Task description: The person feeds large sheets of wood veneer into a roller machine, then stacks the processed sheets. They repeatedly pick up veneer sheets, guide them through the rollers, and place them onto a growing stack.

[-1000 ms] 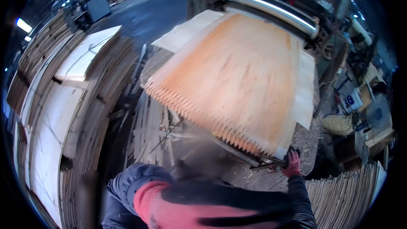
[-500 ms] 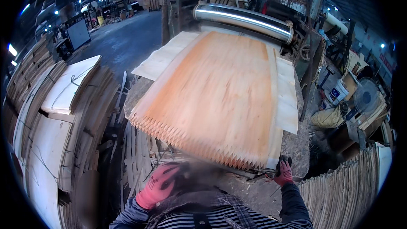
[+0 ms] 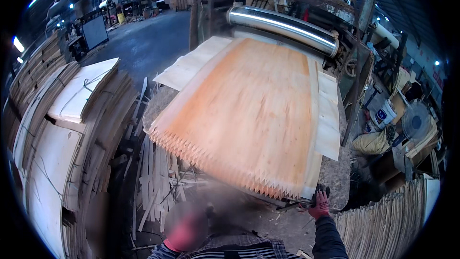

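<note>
Orange-tan veneer (image 3: 254,115) lies on the stack below the roller (image 3: 282,28). The right hand (image 3: 320,205) is clamped on its near right corner; the left hand (image 3: 184,230) (blurred) I cannot tell. Thin, floppy, likely brittle along the toothed edge: best held at corners.

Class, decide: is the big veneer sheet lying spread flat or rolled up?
Spread flat: the veneer sheet stretches from the steel roller to its jagged near edge by the right hand.

A stack of veneer sheets (image 3: 258,110) lies on a machine bed (image 3: 335,177), saw-toothed edge overhanging.
</note>
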